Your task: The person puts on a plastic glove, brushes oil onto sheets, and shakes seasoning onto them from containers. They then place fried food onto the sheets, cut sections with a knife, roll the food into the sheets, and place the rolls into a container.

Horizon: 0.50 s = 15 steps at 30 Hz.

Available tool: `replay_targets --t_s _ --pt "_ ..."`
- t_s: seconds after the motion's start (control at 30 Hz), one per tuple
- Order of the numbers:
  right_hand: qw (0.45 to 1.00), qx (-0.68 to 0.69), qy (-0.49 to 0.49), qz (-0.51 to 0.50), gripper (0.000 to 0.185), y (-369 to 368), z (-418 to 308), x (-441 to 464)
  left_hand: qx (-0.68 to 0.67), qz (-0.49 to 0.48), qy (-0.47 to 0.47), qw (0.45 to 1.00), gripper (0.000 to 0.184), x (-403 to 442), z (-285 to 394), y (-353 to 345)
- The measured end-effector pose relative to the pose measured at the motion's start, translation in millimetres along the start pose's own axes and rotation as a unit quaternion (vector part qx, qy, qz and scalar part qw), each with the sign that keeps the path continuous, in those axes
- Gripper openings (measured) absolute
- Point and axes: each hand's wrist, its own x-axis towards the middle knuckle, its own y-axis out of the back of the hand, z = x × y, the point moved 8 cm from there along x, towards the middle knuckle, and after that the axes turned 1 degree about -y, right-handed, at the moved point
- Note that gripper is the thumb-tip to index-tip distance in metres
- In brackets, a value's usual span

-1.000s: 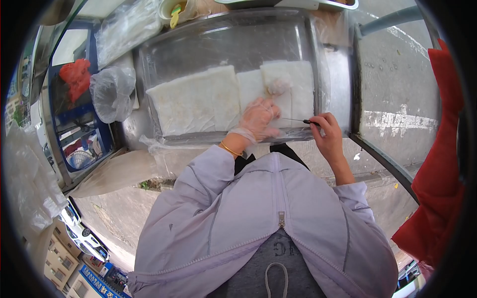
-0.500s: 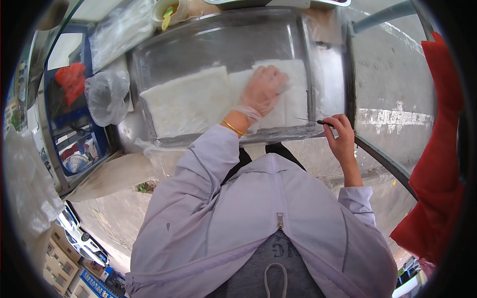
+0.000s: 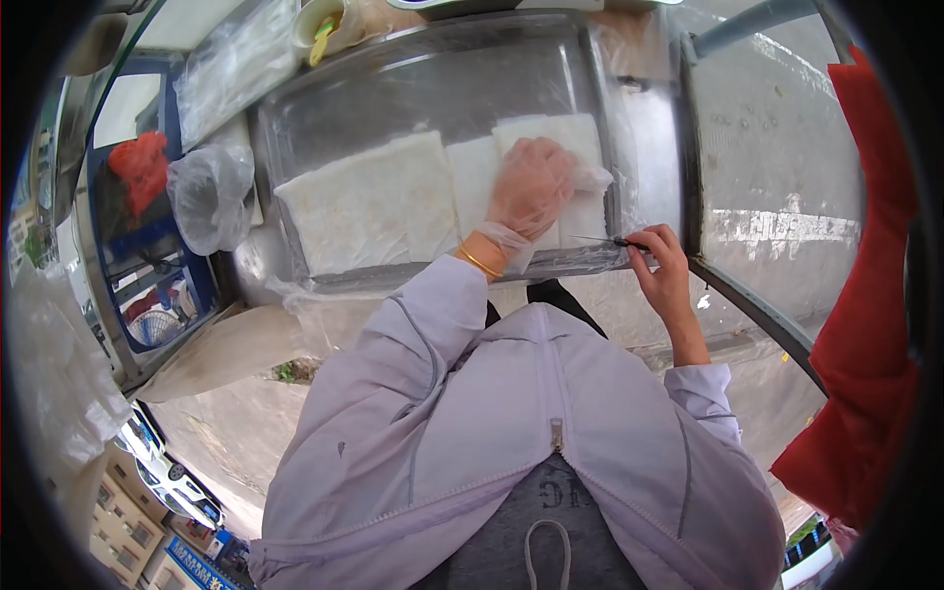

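Note:
My left hand (image 3: 536,187), in a loose clear plastic glove, is above the white slabs in the metal tray (image 3: 393,84). Its fingers are curled in, and a pale bit shows beside them; glove film or slab, I cannot tell. A broad white slab (image 3: 369,211) lies to its left, and another white slab (image 3: 565,131) with a straight cut edge shows partly behind it. Bare and pinched shut, my right hand (image 3: 662,270) grips a thin knife (image 3: 618,241) by its black handle. The narrow blade points left over the tray's near right corner.
Clear plastic film (image 3: 610,258) covers the tray's near edge. Left of the tray hangs a clear plastic bag (image 3: 209,197), with a red bag (image 3: 140,167) beyond. A tub (image 3: 329,29) with a yellow-green utensil stands at the back. A metal frame (image 3: 757,313) borders the right side.
My left hand has moved right over the slabs, and a pale bit now sticks out beyond its fingers. The right hand with the knife has shifted slightly left.

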Motion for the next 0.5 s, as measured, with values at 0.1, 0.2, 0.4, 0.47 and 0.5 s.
replay_targets --t_s 0.1,0.2,0.4,0.47,0.5 --pt "1.000 0.011 -0.016 0.005 0.013 1.3 2.4 -1.0 -0.055 -0.102 0.012 0.993 0.021 -25.5 -0.1 -22.1" --pt "1.000 0.008 -0.010 0.004 0.013 3.2 0.0 1.9 0.002 -0.187 -0.065 0.980 0.017 -41.1 27.2 -36.6" --pt "0.981 0.131 -0.038 0.136 0.011 37.3 17.4 12.0 -0.044 -0.055 0.034 0.997 0.014 21.9 10.9 -11.7" --pt "0.981 0.086 -0.071 0.158 0.011 44.0 3.9 25.8 -0.093 0.003 0.083 0.992 0.015 44.8 -9.2 -3.3" --pt "0.988 0.035 -0.057 0.136 0.011 38.7 -3.1 33.3 -0.050 -0.015 0.113 0.992 0.018 50.7 -24.4 -15.4"
